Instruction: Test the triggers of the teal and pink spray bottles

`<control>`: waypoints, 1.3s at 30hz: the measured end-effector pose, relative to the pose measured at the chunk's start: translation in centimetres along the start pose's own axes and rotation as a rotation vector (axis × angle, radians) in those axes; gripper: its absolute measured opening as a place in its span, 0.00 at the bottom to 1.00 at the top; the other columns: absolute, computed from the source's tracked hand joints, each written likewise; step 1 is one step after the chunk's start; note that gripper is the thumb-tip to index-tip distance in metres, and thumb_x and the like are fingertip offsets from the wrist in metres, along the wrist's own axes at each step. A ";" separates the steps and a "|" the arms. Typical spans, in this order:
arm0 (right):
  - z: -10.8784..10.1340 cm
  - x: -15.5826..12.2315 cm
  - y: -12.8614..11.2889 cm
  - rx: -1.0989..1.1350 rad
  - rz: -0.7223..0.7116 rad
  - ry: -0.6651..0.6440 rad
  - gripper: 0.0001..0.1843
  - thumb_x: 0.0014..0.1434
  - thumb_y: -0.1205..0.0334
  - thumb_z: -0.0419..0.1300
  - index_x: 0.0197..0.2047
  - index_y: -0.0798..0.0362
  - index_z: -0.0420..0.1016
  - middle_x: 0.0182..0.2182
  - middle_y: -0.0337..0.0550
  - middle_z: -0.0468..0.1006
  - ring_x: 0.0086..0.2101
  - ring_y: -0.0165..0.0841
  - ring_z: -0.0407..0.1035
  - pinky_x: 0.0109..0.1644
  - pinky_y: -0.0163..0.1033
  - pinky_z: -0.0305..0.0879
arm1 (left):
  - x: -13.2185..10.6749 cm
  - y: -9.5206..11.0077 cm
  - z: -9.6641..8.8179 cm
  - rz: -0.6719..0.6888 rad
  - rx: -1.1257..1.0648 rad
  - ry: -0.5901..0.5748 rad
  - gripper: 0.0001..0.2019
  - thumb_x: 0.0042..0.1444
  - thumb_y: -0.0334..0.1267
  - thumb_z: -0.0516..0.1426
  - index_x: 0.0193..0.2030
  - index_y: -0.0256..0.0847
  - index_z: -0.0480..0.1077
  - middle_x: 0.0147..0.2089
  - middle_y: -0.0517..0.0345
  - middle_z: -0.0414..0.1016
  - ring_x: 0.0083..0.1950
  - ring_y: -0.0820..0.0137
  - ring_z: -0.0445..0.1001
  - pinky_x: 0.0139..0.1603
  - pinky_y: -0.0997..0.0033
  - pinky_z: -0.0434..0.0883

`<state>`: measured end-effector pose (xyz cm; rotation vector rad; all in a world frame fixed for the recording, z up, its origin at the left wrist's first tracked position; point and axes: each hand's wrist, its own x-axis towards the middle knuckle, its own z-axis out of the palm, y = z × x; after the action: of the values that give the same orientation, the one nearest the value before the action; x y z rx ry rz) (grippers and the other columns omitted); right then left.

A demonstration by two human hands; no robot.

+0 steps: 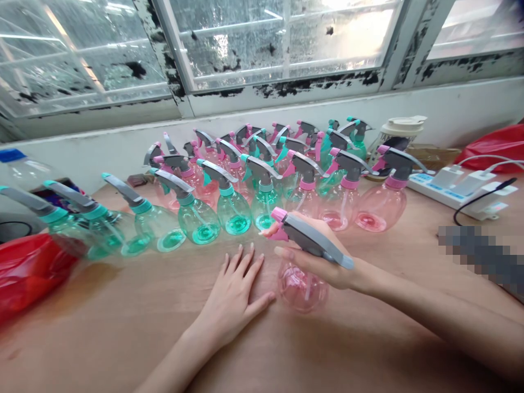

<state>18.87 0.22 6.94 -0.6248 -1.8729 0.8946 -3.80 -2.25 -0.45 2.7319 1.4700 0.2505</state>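
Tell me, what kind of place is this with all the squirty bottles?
Probably a small workshop or packing bench: rows of matching pink and green spray bottles crowd a wooden table under a grimy window, and the right hand holds one more pink spray bottle.

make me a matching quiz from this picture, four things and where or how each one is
Things:
1. left hand
2. right hand
3. power strip
4. jar

Places or states:
a. by the wall, behind the bottles, white lid on
b. flat on the table, fingers spread
c. far right of the table, plugs in it
d. closed around a pink spray bottle

Pairs: 1-b, 2-d, 3-c, 4-a
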 end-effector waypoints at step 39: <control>0.3 -0.3 0.2 0.008 -0.105 0.058 0.18 0.60 0.63 0.60 0.54 0.50 0.70 0.35 0.40 0.73 0.28 0.30 0.65 0.43 0.42 0.70 | -0.2 0.7 -0.2 0.017 -0.005 -0.002 0.33 0.65 0.59 0.51 0.68 0.38 0.59 0.72 0.39 0.55 0.72 0.46 0.52 0.68 0.37 0.51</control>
<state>18.70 0.02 6.50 -0.5365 -1.8320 0.8078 -3.37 -2.77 -0.22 2.7409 1.4441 0.2520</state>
